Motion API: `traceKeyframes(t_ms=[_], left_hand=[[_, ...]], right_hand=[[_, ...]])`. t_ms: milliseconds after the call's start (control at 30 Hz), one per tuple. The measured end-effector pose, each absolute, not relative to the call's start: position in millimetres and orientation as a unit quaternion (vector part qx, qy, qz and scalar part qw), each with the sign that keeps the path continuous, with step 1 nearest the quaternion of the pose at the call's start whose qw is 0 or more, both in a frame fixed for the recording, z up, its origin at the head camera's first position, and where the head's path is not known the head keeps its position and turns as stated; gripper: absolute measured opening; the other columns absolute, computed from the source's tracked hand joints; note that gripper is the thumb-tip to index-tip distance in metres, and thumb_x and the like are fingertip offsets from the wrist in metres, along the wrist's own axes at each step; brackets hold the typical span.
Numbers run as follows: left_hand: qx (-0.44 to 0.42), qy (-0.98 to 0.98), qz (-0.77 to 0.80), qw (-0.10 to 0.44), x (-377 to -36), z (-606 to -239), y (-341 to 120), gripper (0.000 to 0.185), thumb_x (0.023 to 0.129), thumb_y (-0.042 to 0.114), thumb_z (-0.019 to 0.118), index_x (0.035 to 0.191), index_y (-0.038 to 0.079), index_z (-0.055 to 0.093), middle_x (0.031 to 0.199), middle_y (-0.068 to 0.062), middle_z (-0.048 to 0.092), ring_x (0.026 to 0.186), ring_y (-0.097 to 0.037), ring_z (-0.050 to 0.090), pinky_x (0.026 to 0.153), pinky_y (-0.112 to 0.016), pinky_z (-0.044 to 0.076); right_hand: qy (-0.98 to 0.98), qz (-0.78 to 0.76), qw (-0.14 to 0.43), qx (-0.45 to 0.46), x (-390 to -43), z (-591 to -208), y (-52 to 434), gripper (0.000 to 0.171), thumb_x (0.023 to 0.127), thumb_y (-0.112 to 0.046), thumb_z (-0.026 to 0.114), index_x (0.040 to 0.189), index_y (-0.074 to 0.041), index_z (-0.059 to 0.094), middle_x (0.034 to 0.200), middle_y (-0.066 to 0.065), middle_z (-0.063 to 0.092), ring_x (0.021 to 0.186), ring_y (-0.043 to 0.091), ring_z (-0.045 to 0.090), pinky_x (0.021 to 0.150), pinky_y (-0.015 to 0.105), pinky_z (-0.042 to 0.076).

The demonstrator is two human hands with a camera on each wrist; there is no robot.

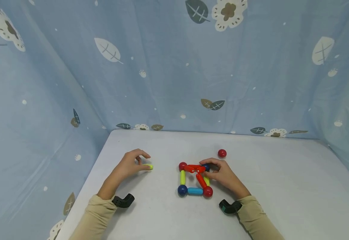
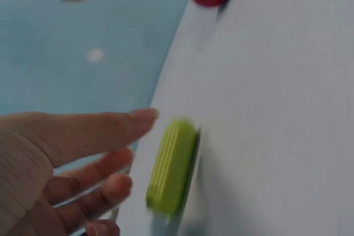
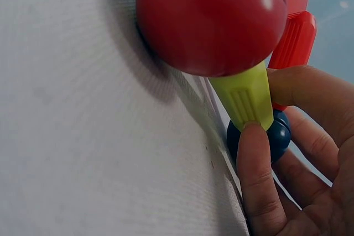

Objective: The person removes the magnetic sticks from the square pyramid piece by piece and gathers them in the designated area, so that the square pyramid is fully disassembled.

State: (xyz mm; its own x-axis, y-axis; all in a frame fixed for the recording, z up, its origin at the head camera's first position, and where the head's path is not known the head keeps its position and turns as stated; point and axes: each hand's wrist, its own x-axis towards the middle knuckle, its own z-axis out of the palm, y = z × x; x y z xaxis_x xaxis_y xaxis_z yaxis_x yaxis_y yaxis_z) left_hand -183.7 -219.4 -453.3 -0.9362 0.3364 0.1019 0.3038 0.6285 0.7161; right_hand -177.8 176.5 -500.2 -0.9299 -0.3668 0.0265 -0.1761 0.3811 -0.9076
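Observation:
My left hand (image 1: 142, 161) rests on the white table (image 1: 282, 186) with fingers loosely extended, their tips just beside a loose yellow-green stick (image 1: 148, 166) (image 2: 171, 167) that lies flat. I see no grip on it. A square of sticks and balls lies at mid-table: red ball (image 1: 182, 165), yellow stick (image 1: 182, 177), blue ball (image 1: 182, 190), blue stick (image 1: 195, 191), red ball (image 1: 207, 191) (image 3: 213, 17). My right hand (image 1: 209, 169) pinches its far right corner: the thumb (image 3: 254, 164) presses the yellow stick (image 3: 246, 98) against a dark blue ball (image 3: 279, 134). Two red sticks (image 1: 196, 169) meet there.
A loose red ball (image 1: 221, 153) lies just beyond my right hand. Blue leaf-patterned cloth (image 1: 174, 66) walls the table at the back and on both sides. Black wrist cameras (image 1: 123, 201) (image 1: 229, 206) sit on both beige sleeves.

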Motion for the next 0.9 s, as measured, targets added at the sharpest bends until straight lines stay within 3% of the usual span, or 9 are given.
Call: traceKeyframes(t_ms=[167, 367, 467, 900], left_hand=[[0.234, 0.882, 0.409, -0.004, -178.1, -457.3, -184.1, 0.032, 0.083, 0.008, 0.086, 0.112, 0.005, 0.074, 0.109, -0.014, 0.073, 0.078, -0.013, 0.062, 0.065, -0.025, 0.049], [0.273, 0.876, 0.398, 0.018, -171.2, -460.8, -134.5, 0.037, 0.085, 0.013, 0.086, 0.119, 0.01, 0.072, 0.114, -0.008, 0.072, 0.082, -0.013, 0.064, 0.074, -0.03, 0.055], [0.276, 0.875, 0.398, 0.017, -169.7, -461.9, -116.2, 0.038, 0.085, 0.012, 0.086, 0.12, 0.011, 0.072, 0.113, -0.005, 0.07, 0.082, -0.014, 0.064, 0.074, -0.031, 0.055], [0.276, 0.872, 0.404, 0.008, -164.7, -470.7, -86.7, 0.033, 0.088, 0.008, 0.081, 0.12, 0.014, 0.072, 0.109, 0.002, 0.069, 0.079, -0.01, 0.059, 0.069, -0.023, 0.051]], right_hand=[[0.826, -0.531, 0.093, -0.167, -177.7, -501.3, 177.1, 0.036, 0.089, -0.012, 0.079, 0.124, -0.014, 0.072, 0.128, 0.01, 0.07, 0.108, 0.026, 0.059, 0.071, 0.021, 0.054], [0.826, -0.53, 0.091, -0.166, -177.0, -503.9, 177.3, 0.035, 0.089, -0.012, 0.079, 0.124, -0.014, 0.072, 0.128, 0.01, 0.071, 0.108, 0.026, 0.06, 0.073, 0.021, 0.055], [0.826, -0.529, 0.09, -0.169, -177.4, -505.5, 176.9, 0.035, 0.089, -0.013, 0.079, 0.124, -0.014, 0.072, 0.128, 0.01, 0.071, 0.106, 0.026, 0.059, 0.068, 0.021, 0.053], [0.829, -0.523, 0.083, -0.181, -178.1, -498.7, 177.0, 0.035, 0.09, -0.015, 0.079, 0.124, -0.014, 0.072, 0.126, 0.009, 0.072, 0.103, 0.021, 0.059, 0.065, 0.021, 0.051]])
